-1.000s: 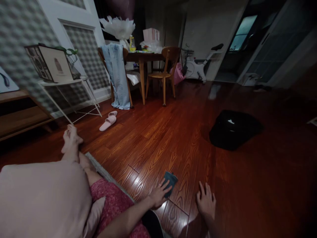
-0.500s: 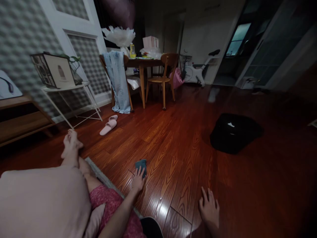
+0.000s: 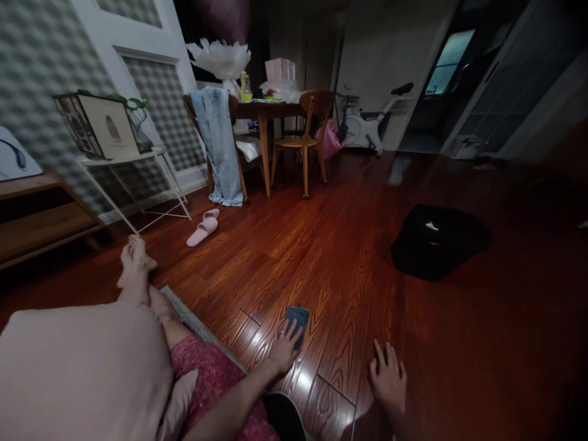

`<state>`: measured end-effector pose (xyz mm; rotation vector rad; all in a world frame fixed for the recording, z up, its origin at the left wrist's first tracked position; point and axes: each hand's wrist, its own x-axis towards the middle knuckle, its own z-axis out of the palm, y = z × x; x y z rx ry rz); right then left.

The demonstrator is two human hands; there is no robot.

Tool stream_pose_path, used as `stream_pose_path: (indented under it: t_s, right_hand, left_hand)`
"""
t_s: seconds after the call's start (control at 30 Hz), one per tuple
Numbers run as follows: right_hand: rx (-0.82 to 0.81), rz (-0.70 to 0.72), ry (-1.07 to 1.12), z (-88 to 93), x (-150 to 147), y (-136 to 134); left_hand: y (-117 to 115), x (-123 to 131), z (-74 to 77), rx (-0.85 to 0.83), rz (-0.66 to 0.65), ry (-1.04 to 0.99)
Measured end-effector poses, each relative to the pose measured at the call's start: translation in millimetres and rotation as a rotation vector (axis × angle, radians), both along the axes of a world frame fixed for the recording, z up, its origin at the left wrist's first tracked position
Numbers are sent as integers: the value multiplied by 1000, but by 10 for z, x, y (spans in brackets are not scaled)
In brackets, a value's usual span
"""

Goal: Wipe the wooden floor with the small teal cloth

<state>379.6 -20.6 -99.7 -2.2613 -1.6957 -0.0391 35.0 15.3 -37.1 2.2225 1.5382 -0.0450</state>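
Plainly, the left hand (image 3: 283,352) is spread open, its fingers lying over the lower part of a small, dark teal, rectangular piece that looks like folded cloth (image 3: 297,315). That piece is on the glossy red-brown wood-grain floor (image 3: 316,257), just beyond the grey edge of a mat (image 3: 195,318) beside the person's legs. The fingers do not curl around it; they appear to press it from above. The right hand (image 3: 388,376) is open too, with nothing in it, well apart from the teal piece and low over the boards; whether it bears weight there cannot be told.

For good handling, the left palm would best stay flat, with pressure shared across all the fingers, since the far edge reaches past the fingertips and could fold under during a forward push. Following the line of the planks should help it glide evenly. A firmly planted right hand would likely steady the leaning body. The shiny black bulky object (image 3: 436,242) sits farther off, leaving room around the cloth.
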Motion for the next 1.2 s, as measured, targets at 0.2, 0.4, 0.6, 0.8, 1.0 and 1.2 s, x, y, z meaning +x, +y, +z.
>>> stream_pose_path:
  t_s: [0.2, 0.4, 0.6, 0.8, 1.0, 1.2]
  right_hand:
    - [-5, 17, 1, 23, 11, -22]
    - [-1, 15, -2, 20, 18, -24]
    - [-1, 10, 6, -5, 20, -18]
    - [19, 7, -28, -25, 12, -7]
    - [-12, 2, -42, -55, 31, 2]
    - [-10, 3, -33, -55, 32, -1]
  left_hand:
    - [-275, 414, -76, -60, -516, -247]
    - [-65, 247, -37, -59, -448, -226]
    - [341, -474, 68, -36, 127, 15]
    - [378, -1121, 181, -4, 817, 187]
    - [316, -925, 282, 13, 787, 404]
    - [118, -170, 187, -31, 334, 391]
